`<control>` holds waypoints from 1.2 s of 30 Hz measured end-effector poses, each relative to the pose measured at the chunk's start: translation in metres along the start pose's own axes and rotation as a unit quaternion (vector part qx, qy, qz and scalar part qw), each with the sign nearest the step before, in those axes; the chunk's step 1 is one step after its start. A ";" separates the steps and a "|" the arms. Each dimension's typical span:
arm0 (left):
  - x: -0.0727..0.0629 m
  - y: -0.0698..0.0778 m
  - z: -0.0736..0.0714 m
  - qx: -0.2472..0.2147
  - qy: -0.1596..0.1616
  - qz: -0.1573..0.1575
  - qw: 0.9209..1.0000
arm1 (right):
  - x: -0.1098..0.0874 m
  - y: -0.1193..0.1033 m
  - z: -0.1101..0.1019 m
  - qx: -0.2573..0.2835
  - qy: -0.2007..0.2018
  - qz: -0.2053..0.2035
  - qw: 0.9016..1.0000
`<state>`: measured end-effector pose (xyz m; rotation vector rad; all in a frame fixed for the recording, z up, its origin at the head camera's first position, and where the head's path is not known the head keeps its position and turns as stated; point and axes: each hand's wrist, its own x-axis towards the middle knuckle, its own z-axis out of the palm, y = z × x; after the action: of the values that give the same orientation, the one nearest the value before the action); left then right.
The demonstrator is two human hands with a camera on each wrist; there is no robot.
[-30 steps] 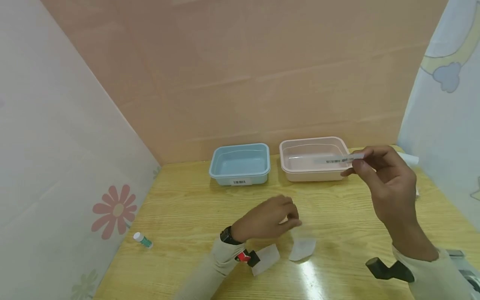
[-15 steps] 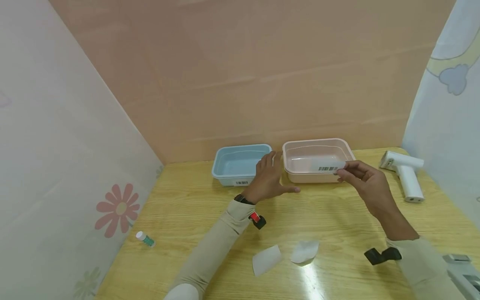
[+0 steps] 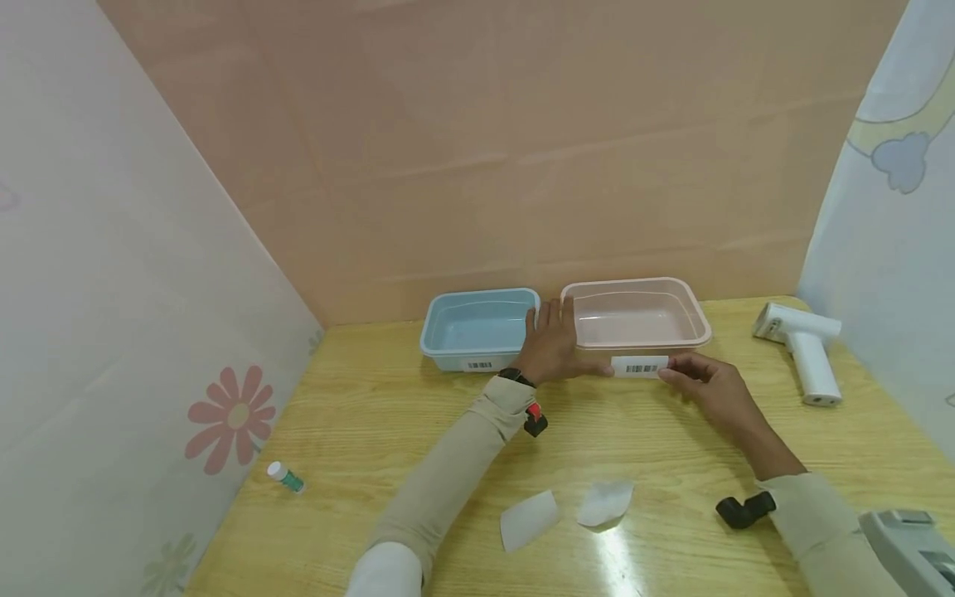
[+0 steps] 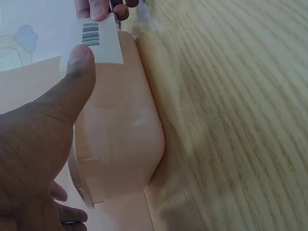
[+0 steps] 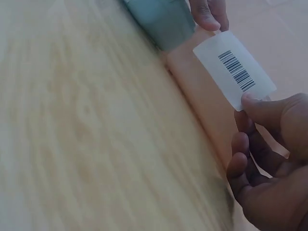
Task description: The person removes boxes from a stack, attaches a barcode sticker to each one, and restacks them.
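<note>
Your right hand pinches the right end of a white barcode label, thumb on the printed face and a fingertip behind. On your near side, a grey device is cut off at the lower right corner, two pale paper slips lie loose on the wood-grain table, and a small white-capped tube lies on its side at far left.

Farther out, the label spans the upper front wall of the pink tub, just below the rim; you cannot tell whether its back touches the plastic. It should handle as next to nothing in weight: thin, bendy, easy to crease, and probably tacky behind. Hold it by the two short ends, clear of the bars, keeping it taut.

Your left hand rests at the tub's left end, fingers extended, thumb reaching straight across to the label's left end. The tub looks light and smooth, likely to slide if pushed, so its rim or end wall is the place to brace.

Left of it stands the blue tub, a barcode on its front; well right lies a white scanner-like device. Behind hangs a pinkish backdrop.
</note>
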<state>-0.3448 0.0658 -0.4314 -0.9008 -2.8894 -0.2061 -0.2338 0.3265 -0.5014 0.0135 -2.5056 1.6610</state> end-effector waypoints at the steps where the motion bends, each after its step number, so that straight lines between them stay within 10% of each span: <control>1: 0.002 0.000 0.003 0.012 0.000 -0.001 1.000 | 0.001 0.002 0.001 0.002 0.003 0.003 1.000; 7: 0.011 -0.003 0.016 0.087 0.011 0.002 0.996 | 0.007 0.009 0.005 -0.038 0.012 0.008 0.999; 36: 0.014 -0.002 0.024 0.163 0.062 0.000 0.985 | 0.015 0.004 0.017 -0.130 0.075 0.022 0.988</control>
<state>-0.3594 0.0758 -0.4532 -0.7962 -2.6963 0.1987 -0.2510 0.3138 -0.5100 -0.1864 -2.6005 1.2831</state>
